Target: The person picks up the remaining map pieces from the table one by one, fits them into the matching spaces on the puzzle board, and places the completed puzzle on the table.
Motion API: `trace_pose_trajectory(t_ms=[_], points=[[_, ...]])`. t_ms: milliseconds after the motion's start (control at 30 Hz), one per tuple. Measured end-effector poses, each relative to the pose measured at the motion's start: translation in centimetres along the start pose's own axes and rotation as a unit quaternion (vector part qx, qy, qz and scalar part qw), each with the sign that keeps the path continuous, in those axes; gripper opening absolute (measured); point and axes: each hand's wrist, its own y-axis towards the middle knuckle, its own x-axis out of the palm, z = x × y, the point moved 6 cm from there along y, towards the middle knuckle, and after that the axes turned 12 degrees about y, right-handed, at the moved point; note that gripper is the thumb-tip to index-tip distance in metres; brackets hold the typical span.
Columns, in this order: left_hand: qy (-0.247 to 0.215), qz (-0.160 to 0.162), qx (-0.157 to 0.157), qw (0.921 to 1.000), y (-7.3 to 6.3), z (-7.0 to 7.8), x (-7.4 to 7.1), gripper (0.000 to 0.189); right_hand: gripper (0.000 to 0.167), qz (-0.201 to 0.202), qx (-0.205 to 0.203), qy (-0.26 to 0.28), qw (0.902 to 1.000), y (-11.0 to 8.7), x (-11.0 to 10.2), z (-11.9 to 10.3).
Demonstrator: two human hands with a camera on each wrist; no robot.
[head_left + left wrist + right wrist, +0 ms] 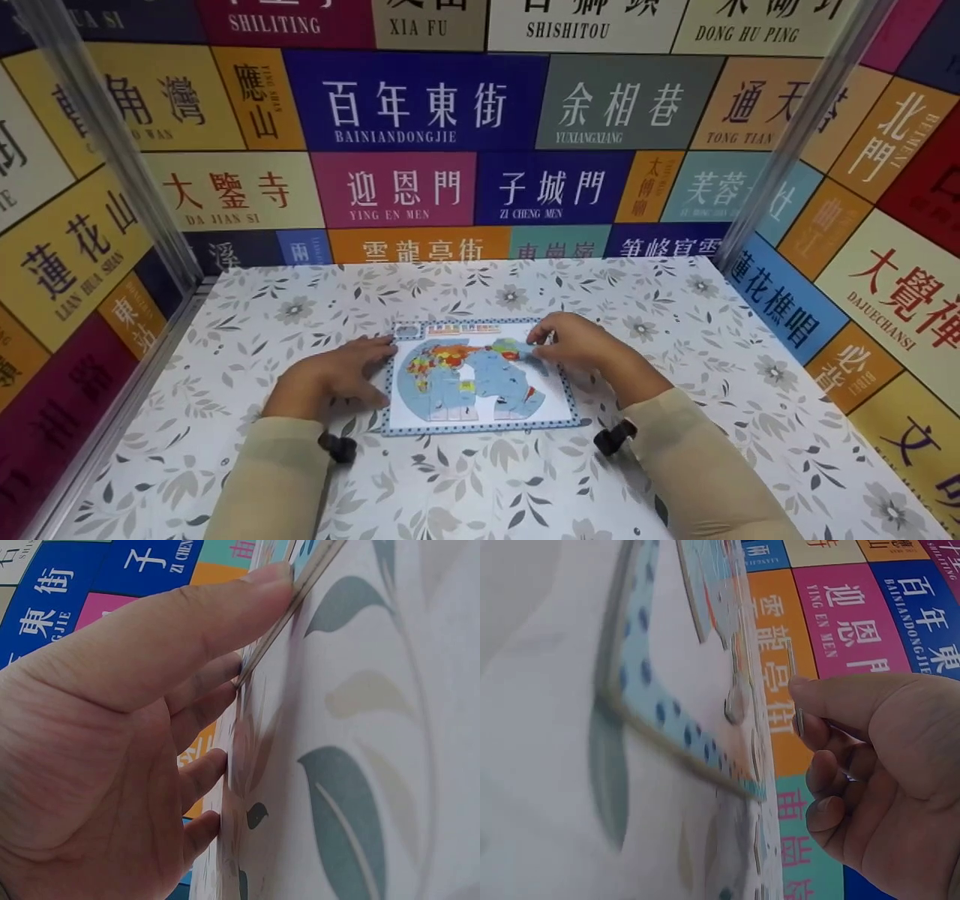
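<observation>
A world map jigsaw board [480, 430] with a dotted blue border lies flat on the table. Many map pieces [442, 356] are in place, and white gaps show near the middle, the bottom and the right. My left hand [330, 375] rests at the board's left edge, its thumb [255, 589] touching the rim and its other fingers spread. Over the upper right of the board, my right hand [581, 346] pinches a thin puzzle piece [790, 660] between thumb and index finger. That piece appears edge-on in the right wrist view, so its printed face is hidden there.
Under the board is a table [225, 360] covered in a white leaf-and-flower pattern. Colourful panels with Chinese lettering [416, 105] stand behind it and on both sides. Metal posts [150, 195] rise at the table's back corners.
</observation>
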Motion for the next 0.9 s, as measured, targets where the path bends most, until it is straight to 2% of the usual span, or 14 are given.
trace_pose_trajectory(t_ms=[200,333,500,667,900], points=[[-0.004,-0.003,-0.013,0.9999,-0.1,-0.1,0.0,0.101,0.015,-0.017,0.011,-0.002,0.9998,1.6,1.0,-1.5],[-0.003,-0.004,-0.008,1.0,-0.1,0.0,-0.1,0.1,0.015,-0.027,0.015,0.004,0.9995,2.6,1.5,-2.2],[-0.007,-0.005,-0.004,1.0,-0.1,-0.1,0.0,0.1,0.017,-0.038,-0.011,0.002,0.9992,3.9,2.0,-3.0],[-0.007,-0.006,-0.013,0.9999,0.0,-0.1,0.1,0.101,0.015,-0.038,-0.016,0.008,0.9991,5.1,2.6,-3.3],[-0.002,-0.003,0.007,1.0,-0.1,0.2,0.0,0.1,0.018,-0.048,-0.049,-0.009,0.9976,6.0,3.5,-3.9]])
